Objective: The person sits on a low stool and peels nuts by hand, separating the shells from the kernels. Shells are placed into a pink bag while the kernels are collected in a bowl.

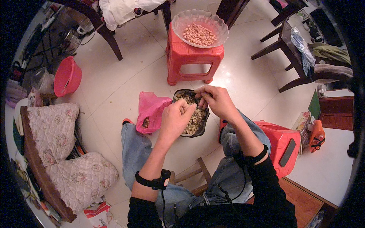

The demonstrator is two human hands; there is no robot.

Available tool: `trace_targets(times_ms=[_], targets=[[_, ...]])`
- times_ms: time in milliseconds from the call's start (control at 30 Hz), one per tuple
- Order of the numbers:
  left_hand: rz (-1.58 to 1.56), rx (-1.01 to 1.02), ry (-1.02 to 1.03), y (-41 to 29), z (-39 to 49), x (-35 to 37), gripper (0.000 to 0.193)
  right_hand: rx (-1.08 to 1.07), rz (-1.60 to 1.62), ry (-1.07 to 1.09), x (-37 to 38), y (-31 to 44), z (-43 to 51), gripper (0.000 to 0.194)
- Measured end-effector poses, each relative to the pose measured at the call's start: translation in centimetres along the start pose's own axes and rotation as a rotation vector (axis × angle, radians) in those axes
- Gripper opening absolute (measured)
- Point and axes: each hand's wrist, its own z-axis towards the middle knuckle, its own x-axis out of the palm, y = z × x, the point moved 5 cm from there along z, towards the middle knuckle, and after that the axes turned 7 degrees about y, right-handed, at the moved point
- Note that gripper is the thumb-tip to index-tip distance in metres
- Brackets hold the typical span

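Note:
Both hands hover over a dark-rimmed container (pixel 206 125) that holds pale broken shells (pixel 196 121), which look like peanut shells. My left hand (pixel 178 114) has its fingers curled with the thumb against them; anything inside the grip is hidden. On the far right side of the rim is my right hand (pixel 215 98), fingers bent inward, and I cannot tell whether it holds something small. A pink plastic bag (pixel 152 109) stands against the container's left side, with something brown in its mouth. Beyond, a clear scalloped bowl (pixel 221 31) contains pinkish shelled peanuts (pixel 199 34).
The bowl sits on a red plastic stool (pixel 196 54). Another red stool (pixel 281 142) at my right bears a dark flat object (pixel 288 152). A pink basin (pixel 68 76) and quilted floral cushions (pixel 54 128) lie left. Wooden chairs (pixel 285 42) stand at the back.

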Motion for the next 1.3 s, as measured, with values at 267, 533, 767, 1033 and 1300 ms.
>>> trace_targets(times_ms=[267, 533, 767, 1033, 1300], targets=[[-0.897, -0.337, 0.093, 2.6, 0.3, 0.9, 0.032, 0.068, 0.864, 0.043, -0.8, -0.7, 0.5, 0.022], [-1.345, -0.354, 0.013, 3.6, 0.2, 0.5, 0.026, 0.126, 0.982, -0.05, -0.1, -1.0, 0.5, 0.023], [-1.491, -0.391, -0.014, 3.8, 0.1, 1.0, 0.025, 0.143, 1.083, -0.008, 1.6, -1.7, 0.6, 0.025], [-1.563, -0.402, -0.052, 3.9, 0.5, 1.4, 0.028, 0.24, 1.249, -0.19, -0.4, -2.1, 2.8, 0.032], [-1.615, -0.362, -0.067, 3.8, 1.0, 1.2, 0.038, -0.115, 0.914, -0.346, -7.8, 4.3, 8.6, 0.042]])
